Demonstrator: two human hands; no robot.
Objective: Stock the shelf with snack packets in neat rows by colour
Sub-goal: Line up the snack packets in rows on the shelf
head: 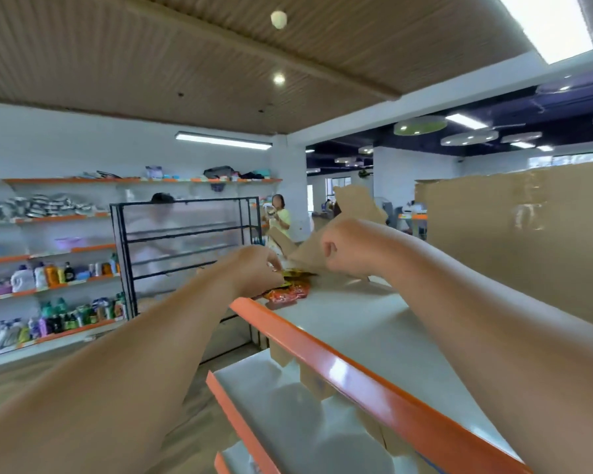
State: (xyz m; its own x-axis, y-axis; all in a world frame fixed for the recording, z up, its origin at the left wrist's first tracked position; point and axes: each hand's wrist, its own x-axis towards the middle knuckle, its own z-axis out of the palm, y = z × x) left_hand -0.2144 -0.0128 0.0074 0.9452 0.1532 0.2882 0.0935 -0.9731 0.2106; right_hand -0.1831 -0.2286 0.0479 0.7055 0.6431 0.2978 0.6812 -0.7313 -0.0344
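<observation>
**Far end of the top shelf (326, 359), early in the stocking step.** The left hand (255, 270) is reaching over the orange front edge. Its curled fingers are pinching the snack packets (288, 291), which are lying in a loose red-and-yellow heap at the shelf's far front corner. The right hand (344, 249), closed in a fist, is apparently gripping a flap of the cardboard box (305, 255) just behind them. No row is forming yet. The next move is calling for separating the colours and laying packets along the bare shelf.
</observation>
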